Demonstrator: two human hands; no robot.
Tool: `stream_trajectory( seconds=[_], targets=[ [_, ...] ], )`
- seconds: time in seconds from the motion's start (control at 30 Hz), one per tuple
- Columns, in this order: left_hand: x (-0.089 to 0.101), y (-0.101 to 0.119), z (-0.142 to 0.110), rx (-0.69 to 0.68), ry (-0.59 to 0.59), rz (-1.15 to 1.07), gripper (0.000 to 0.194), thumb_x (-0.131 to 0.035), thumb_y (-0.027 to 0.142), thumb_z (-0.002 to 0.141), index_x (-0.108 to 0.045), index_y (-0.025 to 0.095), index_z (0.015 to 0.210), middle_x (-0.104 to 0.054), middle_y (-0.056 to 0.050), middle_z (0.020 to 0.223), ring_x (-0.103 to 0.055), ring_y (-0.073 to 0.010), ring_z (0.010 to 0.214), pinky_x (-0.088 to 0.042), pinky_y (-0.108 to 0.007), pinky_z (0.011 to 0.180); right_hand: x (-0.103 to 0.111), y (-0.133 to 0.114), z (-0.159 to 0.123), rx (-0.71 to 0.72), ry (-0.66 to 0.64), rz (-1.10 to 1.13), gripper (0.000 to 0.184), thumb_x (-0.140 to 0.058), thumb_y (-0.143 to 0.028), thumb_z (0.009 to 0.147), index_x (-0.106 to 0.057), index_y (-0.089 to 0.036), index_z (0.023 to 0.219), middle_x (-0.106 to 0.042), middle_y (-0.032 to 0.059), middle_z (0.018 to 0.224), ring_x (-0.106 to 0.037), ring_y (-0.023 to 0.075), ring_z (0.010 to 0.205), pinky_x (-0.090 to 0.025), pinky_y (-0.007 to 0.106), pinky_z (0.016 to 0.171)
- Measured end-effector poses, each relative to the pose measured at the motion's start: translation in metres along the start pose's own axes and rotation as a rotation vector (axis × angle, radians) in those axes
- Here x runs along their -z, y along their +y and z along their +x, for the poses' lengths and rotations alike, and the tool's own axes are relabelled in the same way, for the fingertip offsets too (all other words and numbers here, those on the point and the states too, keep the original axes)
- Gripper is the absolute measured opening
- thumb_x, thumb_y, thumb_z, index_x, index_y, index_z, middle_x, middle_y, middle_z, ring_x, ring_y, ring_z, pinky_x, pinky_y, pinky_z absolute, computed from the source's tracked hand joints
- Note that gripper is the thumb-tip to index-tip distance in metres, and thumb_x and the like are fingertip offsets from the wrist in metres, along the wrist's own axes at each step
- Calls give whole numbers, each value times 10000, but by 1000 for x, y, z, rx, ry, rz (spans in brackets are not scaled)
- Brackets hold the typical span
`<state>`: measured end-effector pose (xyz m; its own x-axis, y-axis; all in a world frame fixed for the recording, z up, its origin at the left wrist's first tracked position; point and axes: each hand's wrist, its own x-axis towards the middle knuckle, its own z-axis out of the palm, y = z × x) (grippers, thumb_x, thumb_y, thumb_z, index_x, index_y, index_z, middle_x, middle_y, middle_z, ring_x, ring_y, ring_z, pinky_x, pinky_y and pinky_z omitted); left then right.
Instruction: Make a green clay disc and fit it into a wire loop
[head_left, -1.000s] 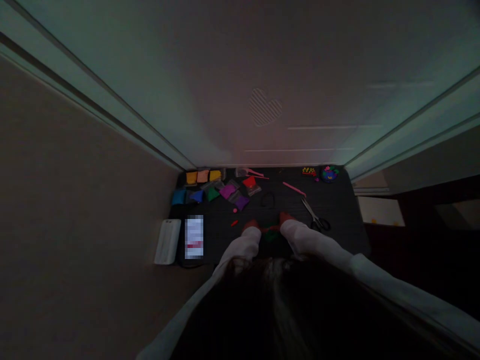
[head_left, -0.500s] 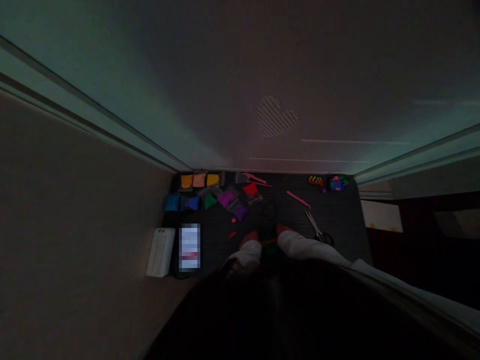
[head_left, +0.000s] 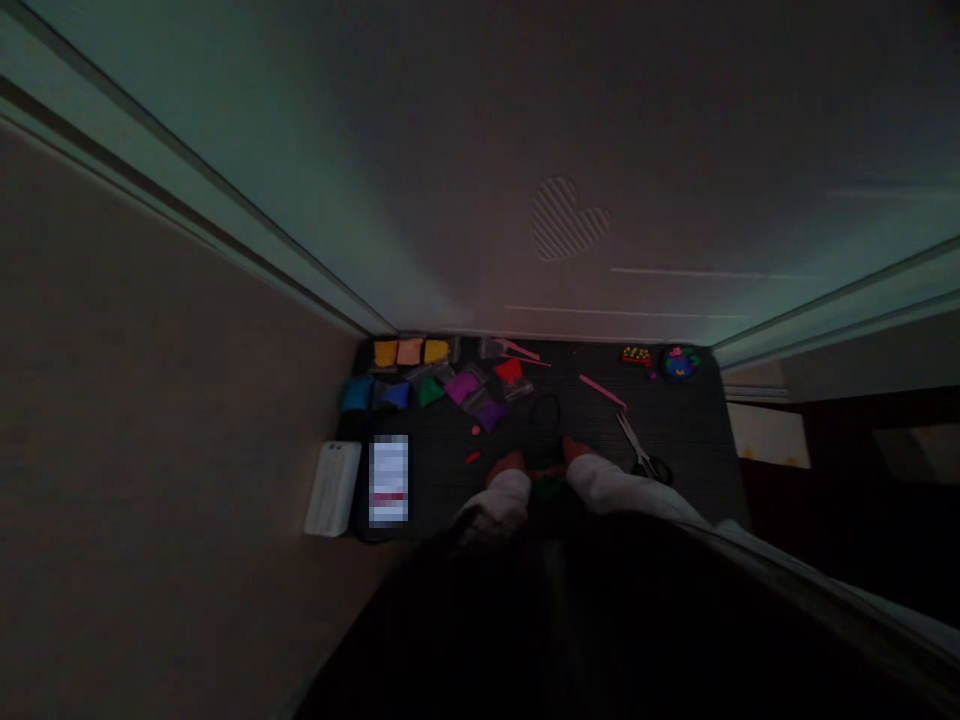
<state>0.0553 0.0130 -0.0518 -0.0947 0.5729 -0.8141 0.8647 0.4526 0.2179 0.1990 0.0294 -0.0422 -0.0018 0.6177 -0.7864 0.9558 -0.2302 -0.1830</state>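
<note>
The scene is very dark. My left hand [head_left: 507, 462] and my right hand [head_left: 574, 450] come out of white sleeves and meet over a small green and red lump [head_left: 548, 480] on the black mat [head_left: 585, 420]. Only the backs of the hands show; the fingers are too dim and small to read. A thin dark loop [head_left: 544, 408] lies just beyond the hands.
Small bags of coloured clay [head_left: 409, 352] lie at the mat's far left, purple [head_left: 472, 388] and red [head_left: 510, 371] ones nearer the middle. Scissors [head_left: 639, 452] and a pink stick [head_left: 602, 392] lie to the right, a phone [head_left: 389, 480] and a white case [head_left: 333, 488] to the left.
The view has swung slightly and my dark hair now covers more of my forearms. Both hands stay together over the green and red lump.
</note>
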Motion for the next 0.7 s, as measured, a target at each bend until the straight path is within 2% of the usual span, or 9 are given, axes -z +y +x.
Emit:
stream_trajectory(
  seconds=[0.1, 0.23, 0.33, 0.43, 0.53, 0.7],
  targets=[
    [-3, -3, -4, -49, 57, 4, 301, -606, 422, 564, -538, 195, 751, -613, -111, 898, -565, -247, 838, -404, -309, 650, -12, 7, -8, 21, 109, 44, 504, -625, -459, 549, -454, -194, 942, -557, 102, 957, -523, 244, 909, -346, 389, 746],
    [-9, -10, -14, -128, 130, -15, 256, -586, 404, 606, -511, 214, 759, -613, -40, 830, -562, -179, 793, -397, -262, 662, -27, 15, -23, 19, 264, 134, 433, -589, -458, 591, -470, -195, 915, -511, 86, 1013, -472, 229, 974, -306, 395, 798],
    [-15, -15, -18, -173, 173, -55, 225, -614, 338, 596, -506, 214, 748, -599, -6, 812, -543, -147, 799, -389, -237, 690, -30, 18, -23, -7, 307, 234, 385, -611, -451, 566, -510, -188, 828, -520, 72, 977, -475, 225, 956, -322, 375, 783],
    [-19, -19, -17, -215, 199, -132, 205, -626, 280, 590, -517, 200, 745, -589, 0, 791, -535, -137, 803, -390, -225, 705, -26, 20, -19, 5, 288, 372, 306, -649, -403, 535, -522, -183, 706, -565, 31, 836, -523, 188, 842, -373, 316, 716],
    [-18, -24, -15, -254, 199, -251, 142, -570, 293, 646, -537, 187, 735, -590, 7, 742, -542, -118, 757, -405, -209, 681, -17, 21, -20, 80, 243, 549, 206, -610, -340, 602, -495, -173, 636, -567, -13, 629, -547, 124, 645, -409, 239, 589],
    [-6, -21, -16, -311, 130, -458, 220, -471, 342, 721, -565, 155, 788, -609, -4, 710, -541, -84, 604, -431, -192, 559, 4, 18, -28, 228, 257, 829, 204, -526, -357, 676, -476, -177, 759, -556, -45, 566, -513, 72, 470, -402, 185, 451]
  ],
)
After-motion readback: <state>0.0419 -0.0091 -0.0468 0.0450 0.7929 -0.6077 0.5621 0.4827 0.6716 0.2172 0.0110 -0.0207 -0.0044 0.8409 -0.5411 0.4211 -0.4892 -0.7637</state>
